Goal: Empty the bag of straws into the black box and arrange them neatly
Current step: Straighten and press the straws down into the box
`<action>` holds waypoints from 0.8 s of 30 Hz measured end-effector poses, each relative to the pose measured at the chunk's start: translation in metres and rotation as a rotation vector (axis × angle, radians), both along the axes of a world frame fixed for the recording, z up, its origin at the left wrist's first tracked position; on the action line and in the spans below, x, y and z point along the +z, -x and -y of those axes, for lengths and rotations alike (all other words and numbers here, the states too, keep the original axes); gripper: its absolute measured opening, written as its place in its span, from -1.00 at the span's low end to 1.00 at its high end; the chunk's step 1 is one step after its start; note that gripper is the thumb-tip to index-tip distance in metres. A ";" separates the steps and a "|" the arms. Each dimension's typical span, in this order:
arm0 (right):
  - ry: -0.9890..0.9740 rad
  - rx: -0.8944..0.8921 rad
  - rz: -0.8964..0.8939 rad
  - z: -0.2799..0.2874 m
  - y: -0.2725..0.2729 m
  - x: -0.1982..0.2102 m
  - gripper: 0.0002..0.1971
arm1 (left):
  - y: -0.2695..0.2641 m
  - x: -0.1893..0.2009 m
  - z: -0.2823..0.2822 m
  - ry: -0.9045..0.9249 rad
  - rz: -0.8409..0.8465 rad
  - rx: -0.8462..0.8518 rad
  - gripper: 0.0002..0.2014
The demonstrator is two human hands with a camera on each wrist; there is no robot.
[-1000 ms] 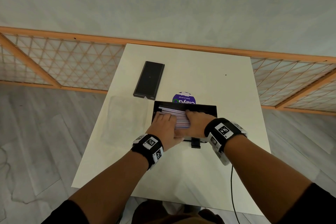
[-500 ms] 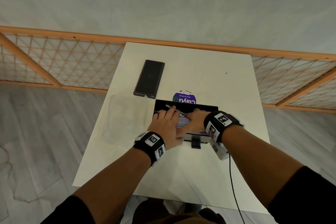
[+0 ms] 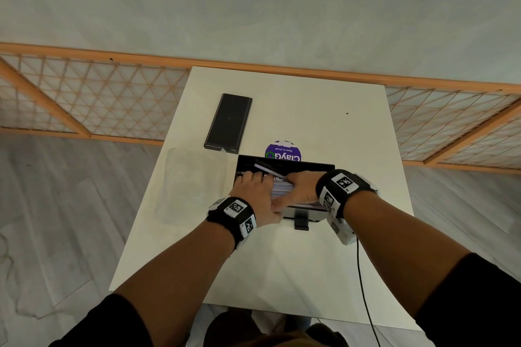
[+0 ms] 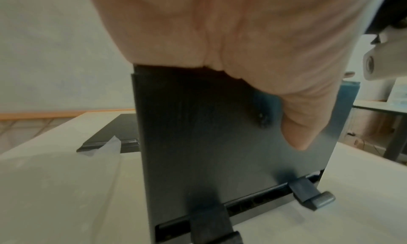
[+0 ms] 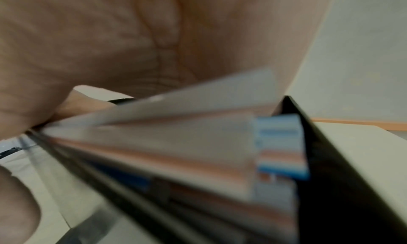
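A flat black lid (image 3: 229,123) and a purple round sticker (image 3: 282,151) (partly hidden) lie on the white table (image 3: 324,110).

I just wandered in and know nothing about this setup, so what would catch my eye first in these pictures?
Two bare hands, the left hand and right hand, meet over an open black box in the middle of a white table, resting on a pale stack of straws inside it. A flat black lid lies beyond to the left, and a purple round sticker peeks out behind the box.

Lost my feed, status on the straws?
Left hand and right hand both in the black box, pressing on the paper-wrapped straws. One straw lies askew. Empty clear bag left, nothing blocking.
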State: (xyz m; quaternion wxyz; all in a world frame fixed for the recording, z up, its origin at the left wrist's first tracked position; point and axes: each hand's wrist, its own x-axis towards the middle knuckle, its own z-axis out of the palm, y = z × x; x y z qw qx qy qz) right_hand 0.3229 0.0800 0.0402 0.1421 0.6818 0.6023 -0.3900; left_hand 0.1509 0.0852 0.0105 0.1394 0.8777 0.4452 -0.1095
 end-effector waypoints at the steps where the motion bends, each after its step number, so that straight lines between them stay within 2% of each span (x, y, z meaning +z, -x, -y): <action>1: 0.003 -0.004 -0.007 0.000 -0.001 -0.001 -0.07 | -0.001 0.002 -0.003 0.071 -0.014 0.013 0.03; 3: 0.021 -0.001 -0.009 0.001 -0.001 -0.002 -0.03 | -0.001 0.006 -0.009 0.215 -0.040 0.035 0.24; 5: 0.035 -0.006 -0.024 0.002 -0.002 -0.002 0.01 | -0.002 0.009 -0.013 0.287 -0.056 0.041 0.33; 9: 0.043 -0.012 -0.077 0.005 -0.002 -0.003 -0.04 | -0.001 0.014 -0.013 0.327 0.014 0.051 0.39; 11: 0.041 -0.011 -0.084 0.006 -0.002 -0.004 -0.01 | 0.001 0.018 -0.014 0.361 0.060 0.061 0.41; 14: 0.028 0.001 -0.099 0.008 -0.005 -0.007 -0.02 | 0.006 0.022 -0.019 0.470 0.221 0.142 0.42; 16: 0.005 0.019 -0.125 0.011 -0.006 -0.005 -0.16 | 0.008 0.030 -0.020 0.557 0.366 0.219 0.25; 17: -0.010 0.020 -0.144 0.013 -0.006 -0.004 -0.21 | 0.008 0.031 -0.020 0.598 0.446 0.274 0.06; 19: -0.050 -0.004 -0.185 0.016 -0.006 -0.002 -0.17 | 0.005 0.034 -0.019 0.623 0.633 0.411 -0.42; 20: -0.061 -0.017 -0.193 0.016 -0.006 -0.002 -0.12 | 0.003 0.035 -0.019 0.590 0.700 0.497 -0.55; 22: -0.065 -0.015 -0.172 0.016 -0.006 -0.001 -0.03 | -0.002 0.030 -0.021 0.429 0.732 0.663 -0.53; 24: -0.075 0.017 -0.143 0.016 -0.003 0.005 -0.04 | -0.008 0.026 -0.024 0.287 0.738 0.775 -0.65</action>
